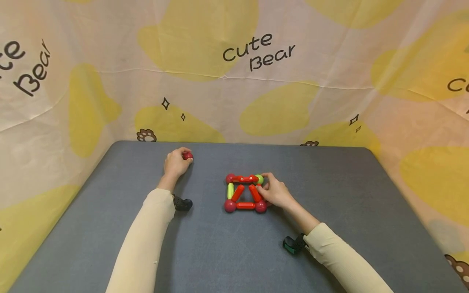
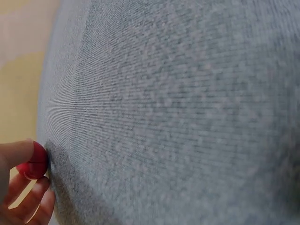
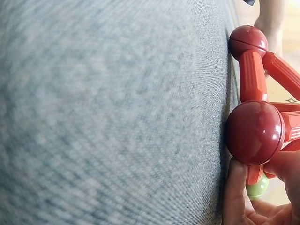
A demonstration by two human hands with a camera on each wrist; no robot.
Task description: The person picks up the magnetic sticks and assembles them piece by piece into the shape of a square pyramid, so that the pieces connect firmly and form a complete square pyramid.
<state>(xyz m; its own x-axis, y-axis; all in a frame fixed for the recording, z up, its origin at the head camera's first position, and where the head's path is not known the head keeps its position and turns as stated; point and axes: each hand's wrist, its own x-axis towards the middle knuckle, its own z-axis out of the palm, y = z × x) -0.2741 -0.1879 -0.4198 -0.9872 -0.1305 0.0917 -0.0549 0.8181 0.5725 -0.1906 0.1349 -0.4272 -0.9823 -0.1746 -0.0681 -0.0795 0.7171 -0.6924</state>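
Cream sleeves fill the bottom of the head view, each with a small dark camera strapped at the wrist. On the grey mat [image 1: 329, 260] in the middle of the frame lies a flat figure of magnetic rods and balls [image 1: 244, 193]. Its bottom edge is one red rod between two dark red balls; its top edge looks like two short red rods running from a third dark red ball to a green ball [image 1: 259, 178] at the upper right corner. One yellow-green rod [image 1: 230, 190] forms the left side, and two red rods slant inward from the bottom toward the top. That makes five red rods, one yellow-green rod, three dark red balls and one green ball in view; the right side is hidden by the hand.

Covering that side, the right hand [image 1: 277, 192] has its fingers curled on the figure near the green ball, apparently steadying it so the magnets stay joined. In the right wrist view the fingertips [image 3: 238, 197] press against a rod under the near red ball.

Further left and higher, well apart from the figure, the left hand [image 1: 176, 161] pinches a loose red ball [image 1: 188, 155] between thumb and fingers, low against the mat.
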